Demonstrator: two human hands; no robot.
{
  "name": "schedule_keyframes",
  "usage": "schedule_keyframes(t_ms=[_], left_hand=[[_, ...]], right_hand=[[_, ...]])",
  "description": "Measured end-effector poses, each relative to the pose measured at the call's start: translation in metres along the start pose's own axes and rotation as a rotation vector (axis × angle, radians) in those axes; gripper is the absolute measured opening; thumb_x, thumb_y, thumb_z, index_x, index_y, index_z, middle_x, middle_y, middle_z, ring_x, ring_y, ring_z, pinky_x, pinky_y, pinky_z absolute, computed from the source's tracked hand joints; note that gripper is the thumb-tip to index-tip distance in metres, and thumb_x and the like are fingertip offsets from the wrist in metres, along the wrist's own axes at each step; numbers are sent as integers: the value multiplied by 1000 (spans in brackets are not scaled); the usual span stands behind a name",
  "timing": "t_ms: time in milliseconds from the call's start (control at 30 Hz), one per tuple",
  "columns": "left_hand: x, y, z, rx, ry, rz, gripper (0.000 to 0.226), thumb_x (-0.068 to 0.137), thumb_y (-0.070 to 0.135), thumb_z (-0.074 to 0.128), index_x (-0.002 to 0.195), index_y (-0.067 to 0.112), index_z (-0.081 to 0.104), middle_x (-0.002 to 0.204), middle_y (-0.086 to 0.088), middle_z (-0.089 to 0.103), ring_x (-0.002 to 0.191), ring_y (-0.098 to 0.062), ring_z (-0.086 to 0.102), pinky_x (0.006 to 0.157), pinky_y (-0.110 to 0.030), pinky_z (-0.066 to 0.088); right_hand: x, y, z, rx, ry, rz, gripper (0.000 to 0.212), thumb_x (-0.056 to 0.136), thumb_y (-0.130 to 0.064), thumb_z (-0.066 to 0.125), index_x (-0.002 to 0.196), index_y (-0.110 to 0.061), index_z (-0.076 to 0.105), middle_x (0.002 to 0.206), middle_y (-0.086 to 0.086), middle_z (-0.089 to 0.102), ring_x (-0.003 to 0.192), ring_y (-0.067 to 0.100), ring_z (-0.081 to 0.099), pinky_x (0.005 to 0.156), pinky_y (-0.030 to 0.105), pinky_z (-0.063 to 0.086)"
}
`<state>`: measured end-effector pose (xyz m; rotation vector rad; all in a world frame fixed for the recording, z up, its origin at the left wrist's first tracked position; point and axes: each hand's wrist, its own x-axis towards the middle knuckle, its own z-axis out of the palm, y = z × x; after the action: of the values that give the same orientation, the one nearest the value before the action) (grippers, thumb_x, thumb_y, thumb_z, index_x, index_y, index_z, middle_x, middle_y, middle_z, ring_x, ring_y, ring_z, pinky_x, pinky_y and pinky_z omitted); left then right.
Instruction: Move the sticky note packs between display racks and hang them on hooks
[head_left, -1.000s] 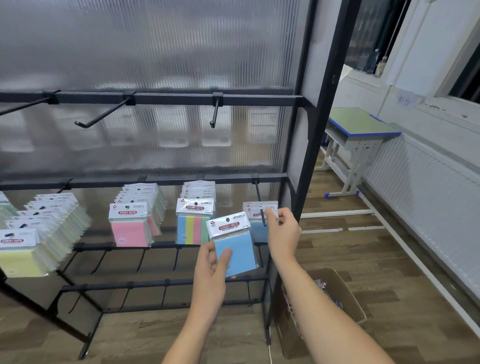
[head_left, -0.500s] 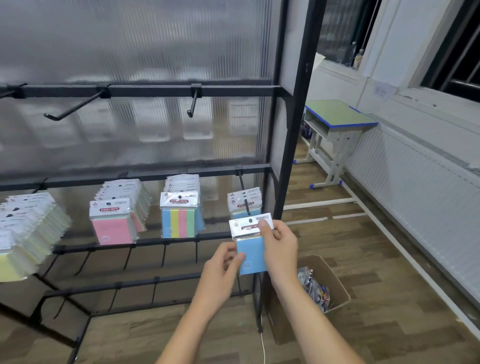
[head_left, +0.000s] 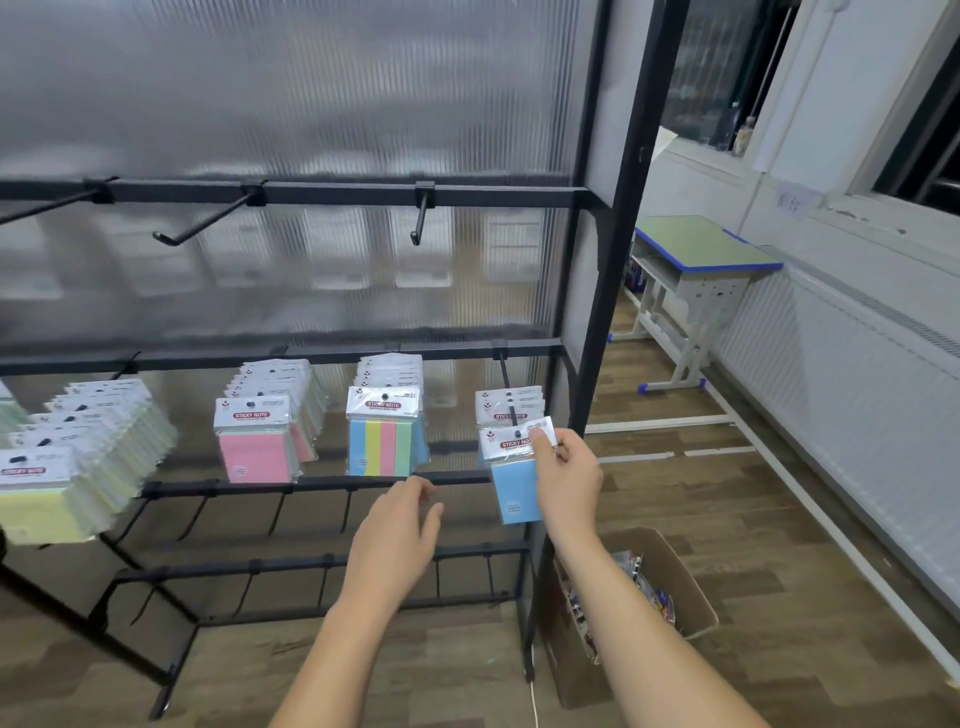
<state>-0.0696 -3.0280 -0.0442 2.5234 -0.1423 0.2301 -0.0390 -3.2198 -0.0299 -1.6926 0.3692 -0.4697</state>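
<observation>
I've got the right hand (head_left: 569, 478) up at the rightmost hook (head_left: 506, 387) of the middle rail, thumb and fingers pinching the white header card of a blue sticky note pack (head_left: 514, 480). The red band on that card reads "STICKY NOTE"; the smaller print beside it is too fine for me to read. The hook's tip shows at the hole in the card, right at the front of the few blue packs hanging there.

My left hand (head_left: 397, 535) is off the pack, fingers loose and slightly spread, holding nothing, hovering in front of the lower rail (head_left: 311, 486).

Along the same row: a striped blue-yellow-pink-green pack (head_left: 383, 447) fronting its stack, red "STICKY NOTE" clear on the header; next a pink pack (head_left: 253, 449) with the same label; far left, a long run of yellow packs (head_left: 36, 499), the front label blurred but the same red band.

Top rail hooks (head_left: 208, 223) hang bare. A cardboard box (head_left: 675, 597) of mixed packets sits on the floor just right of the rack's post. A green-topped desk (head_left: 701, 247) stands by the wall.
</observation>
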Motion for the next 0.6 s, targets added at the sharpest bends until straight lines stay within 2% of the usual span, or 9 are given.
schedule_keyframes(t_ms=[133, 233, 367, 433, 500, 600], left_hand=[[0, -2, -3, 1, 2, -12, 22, 98, 34, 51, 117, 24, 56, 113, 13, 60, 105, -9, 56, 83, -30, 49], [3, -4, -3, 1, 2, -13, 23, 98, 34, 50, 118, 24, 56, 115, 13, 60, 107, -9, 56, 85, -31, 49], [7, -10, -4, 4, -9, -26, 25, 98, 35, 50, 120, 23, 55, 117, 13, 60, 109, -9, 56, 87, -31, 49], [10, -15, -4, 6, -15, -31, 24, 99, 35, 50, 119, 23, 55, 116, 13, 60, 107, -8, 56, 86, -31, 49], [11, -21, -2, 5, -23, -33, 23, 98, 35, 50, 118, 24, 55, 114, 14, 60, 105, -8, 56, 84, -30, 49], [9, -36, -1, 6, -38, -42, 20, 98, 35, 51, 114, 24, 56, 110, 14, 60, 100, -7, 57, 78, -28, 48]], right_hand=[[8, -1, 10, -21, 7, -27, 32, 97, -30, 61, 74, -9, 55, 71, 12, 63, 59, 12, 53, 50, 23, 38], [19, -4, 18, -59, 36, -19, 29, 99, -29, 58, 77, -12, 54, 73, -1, 62, 62, 8, 56, 46, 11, 38], [31, -6, 27, -75, 87, -37, 31, 99, -28, 58, 70, -18, 51, 67, -5, 56, 61, 10, 51, 47, 12, 37], [31, -3, 30, -91, 89, -38, 26, 99, -30, 57, 77, -18, 55, 71, -7, 58, 66, 8, 54, 54, 12, 40], [27, 8, 33, -105, 129, -35, 15, 98, -33, 59, 92, -19, 60, 87, -4, 63, 82, 13, 59, 70, 23, 46], [12, 29, 34, -83, 227, 39, 20, 96, -27, 62, 111, -15, 57, 104, 2, 61, 95, 17, 58, 83, 26, 45]])
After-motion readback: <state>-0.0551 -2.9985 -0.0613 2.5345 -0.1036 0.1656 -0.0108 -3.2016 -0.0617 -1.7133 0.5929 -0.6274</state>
